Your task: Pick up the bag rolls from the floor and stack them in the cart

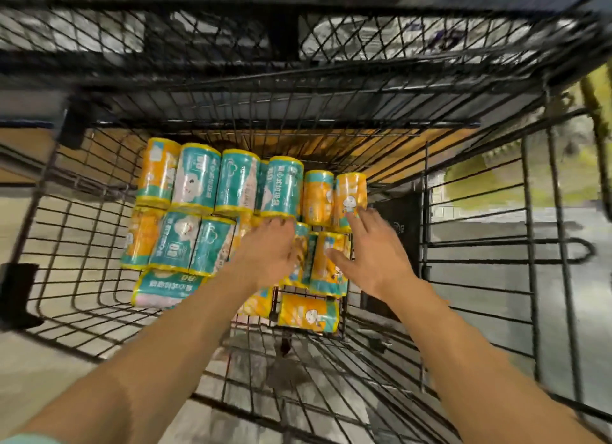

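Several teal and orange bag rolls lie in rows on the bottom of the black wire cart. Both my arms reach down into the cart. My left hand lies with spread fingers over the rolls in the middle of the stack, its fingertips at a teal roll. My right hand is spread too, its fingertips touching an orange roll at the right end of the back row and its thumb on an orange roll below. One orange roll lies crosswise nearest me.
The cart's wire walls rise on all sides, with the folded child seat and handle end at the top. A dark panel stands to the right of the rolls. Grey floor shows through the mesh.
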`<state>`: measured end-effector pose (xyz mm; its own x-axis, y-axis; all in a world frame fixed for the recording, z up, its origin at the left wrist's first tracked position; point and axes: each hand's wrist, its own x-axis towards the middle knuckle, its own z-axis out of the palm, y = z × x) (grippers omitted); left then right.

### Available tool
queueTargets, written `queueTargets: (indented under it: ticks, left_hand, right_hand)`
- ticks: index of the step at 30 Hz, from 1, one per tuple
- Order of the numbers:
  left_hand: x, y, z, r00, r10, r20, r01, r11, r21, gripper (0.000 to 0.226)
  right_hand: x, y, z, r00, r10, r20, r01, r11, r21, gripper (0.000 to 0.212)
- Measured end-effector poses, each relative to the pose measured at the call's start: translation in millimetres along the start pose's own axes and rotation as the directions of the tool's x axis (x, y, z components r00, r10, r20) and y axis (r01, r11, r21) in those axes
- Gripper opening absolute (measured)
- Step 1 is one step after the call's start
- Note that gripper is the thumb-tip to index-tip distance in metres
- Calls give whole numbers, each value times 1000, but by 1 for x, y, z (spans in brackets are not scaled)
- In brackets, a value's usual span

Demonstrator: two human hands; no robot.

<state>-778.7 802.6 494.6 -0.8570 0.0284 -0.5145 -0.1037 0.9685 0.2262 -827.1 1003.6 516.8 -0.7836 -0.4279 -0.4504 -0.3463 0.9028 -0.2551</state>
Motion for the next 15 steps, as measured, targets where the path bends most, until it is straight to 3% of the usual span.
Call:
queueTargets:
  ticks: [4,9,15]
  left_hand:
    - [-40,-9,-60,1000,29,-6,-29,998,62,74]
    - [-118,-24,-148,957,-87,-275,75,996,-53,73]
    - [-217,-87,-218,863,-230,-449,232,971,-52,73]
  right_hand:
    - [-26,-22,-45,999,-41,-15,40,999,-36,84]
    - [-49,-74,-122,984,-171,-47,166,982,-94,83]
    - [-54,-179,-208,910,-404,-95,384,907,-175,86]
